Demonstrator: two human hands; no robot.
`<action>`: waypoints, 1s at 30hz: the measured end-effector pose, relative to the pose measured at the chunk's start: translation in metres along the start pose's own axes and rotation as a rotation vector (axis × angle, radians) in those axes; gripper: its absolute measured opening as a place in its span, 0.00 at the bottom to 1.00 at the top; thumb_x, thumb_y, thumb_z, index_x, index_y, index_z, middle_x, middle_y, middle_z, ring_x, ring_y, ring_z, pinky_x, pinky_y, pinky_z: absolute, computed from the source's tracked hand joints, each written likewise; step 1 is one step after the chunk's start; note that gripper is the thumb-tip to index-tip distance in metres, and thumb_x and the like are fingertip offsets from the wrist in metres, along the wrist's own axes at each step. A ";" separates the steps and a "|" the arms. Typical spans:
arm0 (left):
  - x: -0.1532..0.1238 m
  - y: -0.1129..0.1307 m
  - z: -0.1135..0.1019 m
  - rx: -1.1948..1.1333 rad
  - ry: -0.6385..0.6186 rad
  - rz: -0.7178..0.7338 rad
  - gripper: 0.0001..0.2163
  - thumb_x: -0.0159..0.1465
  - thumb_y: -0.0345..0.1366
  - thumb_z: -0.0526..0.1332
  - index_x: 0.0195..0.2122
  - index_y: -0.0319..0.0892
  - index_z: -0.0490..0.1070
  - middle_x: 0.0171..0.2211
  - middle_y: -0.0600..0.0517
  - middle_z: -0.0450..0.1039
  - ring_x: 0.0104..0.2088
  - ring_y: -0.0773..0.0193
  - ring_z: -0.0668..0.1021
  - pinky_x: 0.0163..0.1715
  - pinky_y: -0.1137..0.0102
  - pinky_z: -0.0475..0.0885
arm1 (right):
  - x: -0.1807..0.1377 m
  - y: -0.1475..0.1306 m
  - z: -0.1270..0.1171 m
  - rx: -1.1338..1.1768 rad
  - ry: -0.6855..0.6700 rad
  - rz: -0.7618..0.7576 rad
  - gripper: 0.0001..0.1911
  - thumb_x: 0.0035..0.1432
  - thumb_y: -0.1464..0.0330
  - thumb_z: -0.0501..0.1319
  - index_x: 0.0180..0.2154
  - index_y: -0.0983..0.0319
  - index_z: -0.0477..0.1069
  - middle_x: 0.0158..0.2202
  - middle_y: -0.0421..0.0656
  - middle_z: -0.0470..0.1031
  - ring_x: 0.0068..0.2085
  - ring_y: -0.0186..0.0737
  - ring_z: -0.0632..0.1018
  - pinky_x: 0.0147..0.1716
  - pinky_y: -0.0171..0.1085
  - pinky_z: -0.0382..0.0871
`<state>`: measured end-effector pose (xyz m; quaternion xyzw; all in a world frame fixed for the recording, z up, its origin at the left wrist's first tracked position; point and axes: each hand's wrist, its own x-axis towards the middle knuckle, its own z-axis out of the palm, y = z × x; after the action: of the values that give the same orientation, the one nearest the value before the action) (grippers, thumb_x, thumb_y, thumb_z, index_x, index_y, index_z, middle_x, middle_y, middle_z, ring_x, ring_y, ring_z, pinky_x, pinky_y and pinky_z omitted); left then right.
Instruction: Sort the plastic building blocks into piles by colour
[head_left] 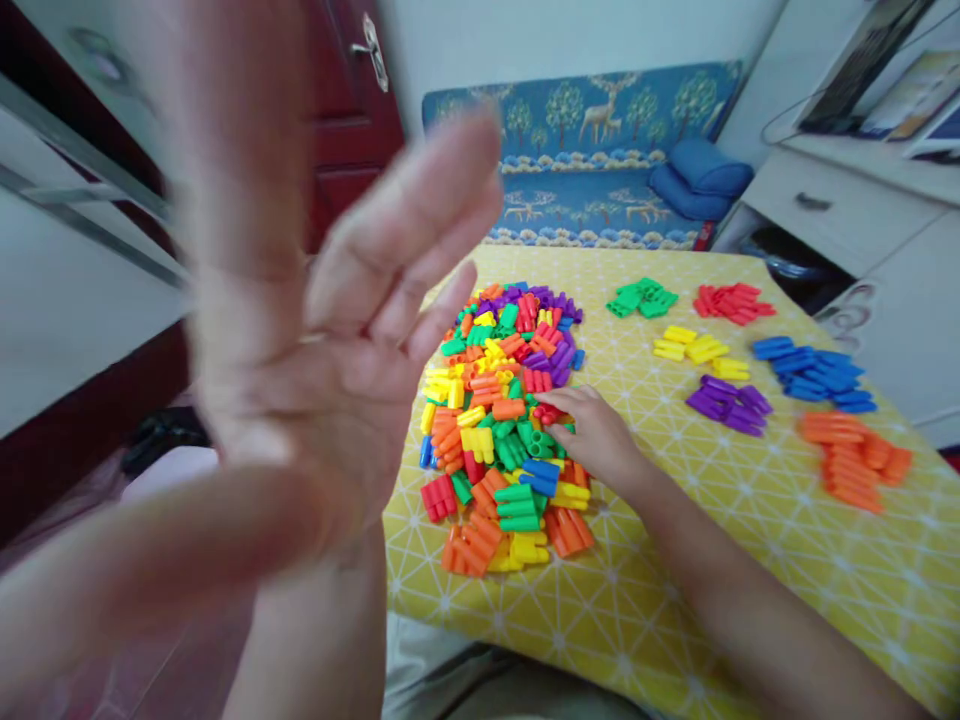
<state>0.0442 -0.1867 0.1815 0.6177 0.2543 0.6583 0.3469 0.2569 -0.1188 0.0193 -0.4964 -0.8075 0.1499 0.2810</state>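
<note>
Our right hand (596,435) pinches a red block (546,412), light, stiff, slippery, atop the pile (502,420); left hand (330,340) raised, grip released.

Single head-worn view, looking forward and down across the yellow tablecloth (750,520), mixed block pile (502,420) near centre, sorted colour groups toward 2 o'clock, blue sofa (585,150) far at 12 o'clock, blurred left hand (300,330) very close to lens at 9 o'clock.
</note>
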 end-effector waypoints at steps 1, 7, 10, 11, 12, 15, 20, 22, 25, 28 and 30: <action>0.002 -0.013 -0.004 -0.036 -0.060 -0.020 0.30 0.60 0.62 0.52 0.58 0.53 0.64 0.57 0.55 0.69 0.63 0.52 0.65 0.61 0.55 0.62 | 0.002 -0.001 0.002 -0.003 0.006 -0.001 0.18 0.54 0.71 0.60 0.47 0.57 0.75 0.47 0.45 0.76 0.50 0.48 0.72 0.51 0.48 0.67; -0.005 -0.101 -0.009 0.255 -0.289 -0.280 0.26 0.62 0.44 0.63 0.60 0.47 0.64 0.57 0.46 0.70 0.58 0.53 0.71 0.58 0.58 0.66 | 0.001 -0.018 0.004 0.575 0.352 0.262 0.14 0.58 0.61 0.60 0.45 0.59 0.71 0.41 0.44 0.77 0.41 0.44 0.77 0.43 0.45 0.72; -0.011 -0.122 0.002 0.414 -0.480 -0.274 0.25 0.59 0.40 0.66 0.58 0.46 0.67 0.54 0.46 0.73 0.55 0.54 0.74 0.56 0.59 0.67 | -0.005 -0.027 0.004 0.975 0.395 0.312 0.15 0.55 0.60 0.64 0.42 0.59 0.70 0.39 0.43 0.77 0.39 0.42 0.78 0.40 0.42 0.74; -0.011 -0.126 0.006 0.476 -0.495 -0.258 0.22 0.59 0.39 0.66 0.55 0.45 0.70 0.52 0.46 0.75 0.53 0.54 0.75 0.55 0.60 0.68 | -0.007 -0.030 0.005 1.043 0.401 0.324 0.14 0.55 0.59 0.64 0.41 0.59 0.70 0.39 0.43 0.77 0.39 0.42 0.78 0.40 0.41 0.74; -0.012 -0.129 0.009 0.541 -0.511 -0.238 0.18 0.60 0.37 0.65 0.52 0.44 0.73 0.50 0.46 0.76 0.51 0.54 0.76 0.53 0.61 0.69 | -0.009 -0.032 0.006 1.080 0.408 0.337 0.14 0.55 0.59 0.65 0.40 0.59 0.70 0.39 0.43 0.77 0.39 0.41 0.78 0.39 0.40 0.74; -0.013 -0.135 0.015 0.640 -0.521 -0.212 0.12 0.61 0.34 0.64 0.46 0.45 0.77 0.42 0.48 0.80 0.42 0.57 0.80 0.45 0.65 0.73 | -0.016 -0.035 0.010 1.084 0.457 0.373 0.13 0.55 0.59 0.65 0.39 0.59 0.70 0.39 0.43 0.77 0.39 0.40 0.77 0.37 0.37 0.73; -0.020 -0.146 0.020 0.643 -0.477 -0.189 0.09 0.61 0.33 0.63 0.42 0.46 0.79 0.37 0.50 0.81 0.38 0.60 0.81 0.40 0.68 0.74 | -0.019 -0.024 0.014 1.090 0.631 0.403 0.11 0.57 0.60 0.63 0.38 0.59 0.70 0.33 0.39 0.75 0.33 0.34 0.75 0.32 0.32 0.70; -0.023 -0.152 0.021 0.628 -0.390 -0.201 0.09 0.60 0.33 0.64 0.41 0.45 0.79 0.38 0.50 0.81 0.39 0.60 0.81 0.41 0.68 0.75 | -0.019 -0.018 0.014 1.122 0.703 0.426 0.10 0.58 0.60 0.63 0.38 0.58 0.69 0.28 0.36 0.71 0.28 0.31 0.72 0.28 0.30 0.68; -0.024 -0.157 0.021 0.565 -0.282 -0.234 0.10 0.60 0.31 0.63 0.43 0.43 0.77 0.40 0.50 0.81 0.40 0.61 0.81 0.44 0.67 0.75 | -0.018 -0.017 0.015 1.206 0.611 0.461 0.13 0.57 0.58 0.62 0.42 0.57 0.68 0.25 0.34 0.67 0.23 0.30 0.69 0.21 0.29 0.66; -0.022 -0.155 0.023 0.548 -0.311 -0.241 0.12 0.61 0.30 0.60 0.45 0.43 0.77 0.42 0.49 0.80 0.43 0.59 0.81 0.46 0.65 0.75 | -0.018 -0.024 0.016 1.237 0.397 0.461 0.19 0.56 0.57 0.63 0.47 0.57 0.67 0.23 0.34 0.67 0.21 0.31 0.68 0.17 0.30 0.64; -0.021 -0.150 0.025 0.567 -0.407 -0.220 0.13 0.63 0.30 0.59 0.47 0.45 0.76 0.44 0.49 0.80 0.46 0.58 0.80 0.49 0.64 0.74 | -0.018 -0.028 0.017 1.182 0.324 0.450 0.20 0.55 0.57 0.64 0.48 0.57 0.67 0.22 0.34 0.67 0.20 0.31 0.67 0.16 0.29 0.62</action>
<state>0.0906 -0.1107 0.0562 0.7766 0.4174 0.3841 0.2742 0.2328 -0.1466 0.0144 -0.4316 -0.4130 0.5471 0.5864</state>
